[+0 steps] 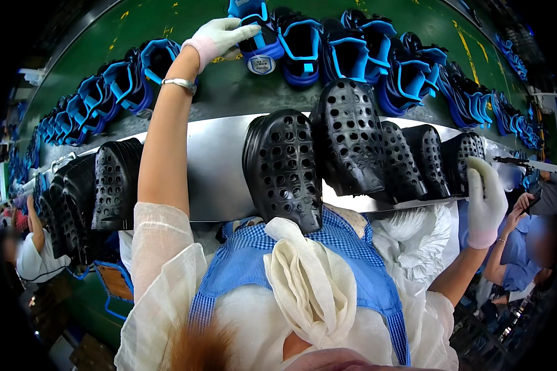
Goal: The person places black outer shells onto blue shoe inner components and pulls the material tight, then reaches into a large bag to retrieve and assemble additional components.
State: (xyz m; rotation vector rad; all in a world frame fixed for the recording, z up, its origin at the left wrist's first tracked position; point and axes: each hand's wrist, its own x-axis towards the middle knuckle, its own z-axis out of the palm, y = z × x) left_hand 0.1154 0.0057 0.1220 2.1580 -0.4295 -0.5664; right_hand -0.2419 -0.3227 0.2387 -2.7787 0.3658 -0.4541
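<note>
My left hand (pixel 221 41), in a white glove with a pink cuff, reaches to the far side. Its fingers lie over a black and blue sports shoe (pixel 258 41) and appear to grip it. A round white tag (pixel 261 64) shows at that shoe's lower end. My right hand (pixel 487 201), gloved alike, hovers at the right with loosely bent fingers and nothing visible in it. Nearest to it is a black perforated shoe form (pixel 464 157). Two larger black perforated shoe forms (pixel 284 164) (pixel 351 133) stand in front of my chest.
Rows of similar shoes (pixel 300 49) line the green table (pixel 210 93) on both sides. Stacked black forms (pixel 116 182) stand left on the metal ledge (pixel 220 161). A white crumpled cloth or bag (pixel 424 238) hangs below the ledge. Other people (pixel 520 247) are at the right and left edges.
</note>
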